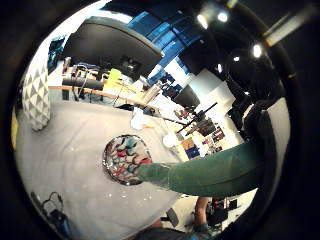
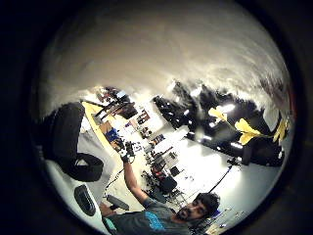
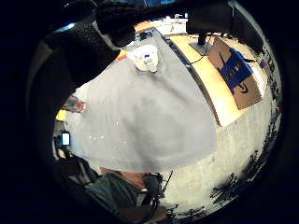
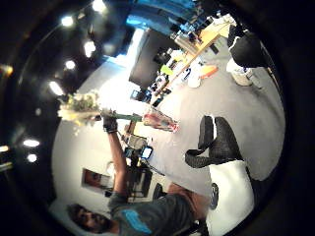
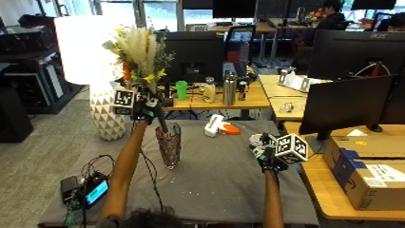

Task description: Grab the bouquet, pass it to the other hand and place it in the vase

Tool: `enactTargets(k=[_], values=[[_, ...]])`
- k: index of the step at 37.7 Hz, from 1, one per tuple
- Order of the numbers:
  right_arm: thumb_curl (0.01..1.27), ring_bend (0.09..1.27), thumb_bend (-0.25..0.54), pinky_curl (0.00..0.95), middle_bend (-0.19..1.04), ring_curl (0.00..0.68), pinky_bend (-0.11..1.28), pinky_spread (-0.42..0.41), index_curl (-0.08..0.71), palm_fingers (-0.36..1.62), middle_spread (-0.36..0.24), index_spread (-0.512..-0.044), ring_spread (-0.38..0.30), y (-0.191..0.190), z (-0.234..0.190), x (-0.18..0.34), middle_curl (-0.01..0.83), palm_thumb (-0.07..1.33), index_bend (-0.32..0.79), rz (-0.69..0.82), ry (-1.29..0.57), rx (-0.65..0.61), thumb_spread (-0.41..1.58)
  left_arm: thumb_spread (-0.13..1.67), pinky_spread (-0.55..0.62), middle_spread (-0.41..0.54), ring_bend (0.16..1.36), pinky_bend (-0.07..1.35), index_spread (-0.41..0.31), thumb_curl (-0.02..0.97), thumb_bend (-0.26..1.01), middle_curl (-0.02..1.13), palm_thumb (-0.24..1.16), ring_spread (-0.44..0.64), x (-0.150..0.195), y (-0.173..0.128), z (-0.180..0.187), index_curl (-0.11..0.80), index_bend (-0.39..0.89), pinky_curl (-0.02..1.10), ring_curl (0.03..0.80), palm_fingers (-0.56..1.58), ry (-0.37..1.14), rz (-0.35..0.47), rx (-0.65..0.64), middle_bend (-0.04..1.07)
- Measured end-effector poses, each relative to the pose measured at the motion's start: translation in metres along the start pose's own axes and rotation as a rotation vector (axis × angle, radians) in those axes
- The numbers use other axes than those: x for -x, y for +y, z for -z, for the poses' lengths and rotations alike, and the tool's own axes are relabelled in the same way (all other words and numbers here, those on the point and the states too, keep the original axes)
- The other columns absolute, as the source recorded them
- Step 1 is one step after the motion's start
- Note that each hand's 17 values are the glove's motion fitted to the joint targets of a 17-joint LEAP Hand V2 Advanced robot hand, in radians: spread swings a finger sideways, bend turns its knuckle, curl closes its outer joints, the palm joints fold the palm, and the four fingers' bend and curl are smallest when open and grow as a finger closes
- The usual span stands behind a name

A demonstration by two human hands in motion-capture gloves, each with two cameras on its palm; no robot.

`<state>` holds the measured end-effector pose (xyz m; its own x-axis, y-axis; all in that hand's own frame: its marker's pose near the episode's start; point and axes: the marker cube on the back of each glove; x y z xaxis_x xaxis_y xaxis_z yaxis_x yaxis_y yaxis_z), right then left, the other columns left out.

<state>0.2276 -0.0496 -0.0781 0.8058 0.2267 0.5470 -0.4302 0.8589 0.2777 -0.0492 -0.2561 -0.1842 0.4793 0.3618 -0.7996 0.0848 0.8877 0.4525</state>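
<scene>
1. Two hands are in play. The left hand (image 5: pixel 147 110) is raised above the tabletop (image 5: pixel 215 190) with its fingers curled round the stems of the bouquet (image 5: pixel 140 50). The right hand (image 5: pixel 269 154) hovers low over the right side of the tabletop and holds nothing; its fingers look relaxed.
2. The bouquet stands upright, its pale plumes and yellow blooms high in the air. Its stem ends point down at the mouth of the glass vase (image 5: pixel 169 145), and the lowest part looks to be just at or inside the rim; I cannot tell how deep it goes.
3. The vase stands left of the tabletop's centre, nearer the far edge, directly under the left hand. In the left little-finger palm view the green stems (image 1: pixel 210 172) run toward the vase mouth (image 1: pixel 127 159).
4. Risk, as I judge it: the vase is tall and narrow, so stems catching on the rim or pushed in at a slant could tip it.
5. The heavy flower head could also lean and pull the vase over once released, since nothing steadies the vase.
</scene>
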Motion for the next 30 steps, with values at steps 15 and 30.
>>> enactTargets(k=[15,30], values=[[0.59,0.18,-0.021,0.364,0.14,0.287,0.47,0.356,0.507,0.61,-0.002,-0.306,0.164,0.008,0.005,-0.020,0.311,0.89,0.26,-0.031,-0.008,-0.005,0.99,1.33,-0.35,-0.328,0.75,0.49,-0.250,0.229,-0.01,0.61,0.60,-0.34,0.052,0.010,-0.048,0.416,0.09,0.47,0.460,1.14,-0.052,0.336,0.168,0.48],[0.57,0.18,-0.021,0.362,0.14,0.282,0.46,0.357,0.500,0.59,0.010,-0.303,0.168,0.010,0.002,-0.016,0.293,0.88,0.28,-0.039,-0.010,-0.003,1.00,1.29,-0.02,-0.180,0.69,0.42,-0.060,0.230,0.00,0.54,0.63,-0.21,0.067,0.023,0.009,0.278,0.05,0.46,0.442,0.54,-0.165,0.324,0.177,0.29]])
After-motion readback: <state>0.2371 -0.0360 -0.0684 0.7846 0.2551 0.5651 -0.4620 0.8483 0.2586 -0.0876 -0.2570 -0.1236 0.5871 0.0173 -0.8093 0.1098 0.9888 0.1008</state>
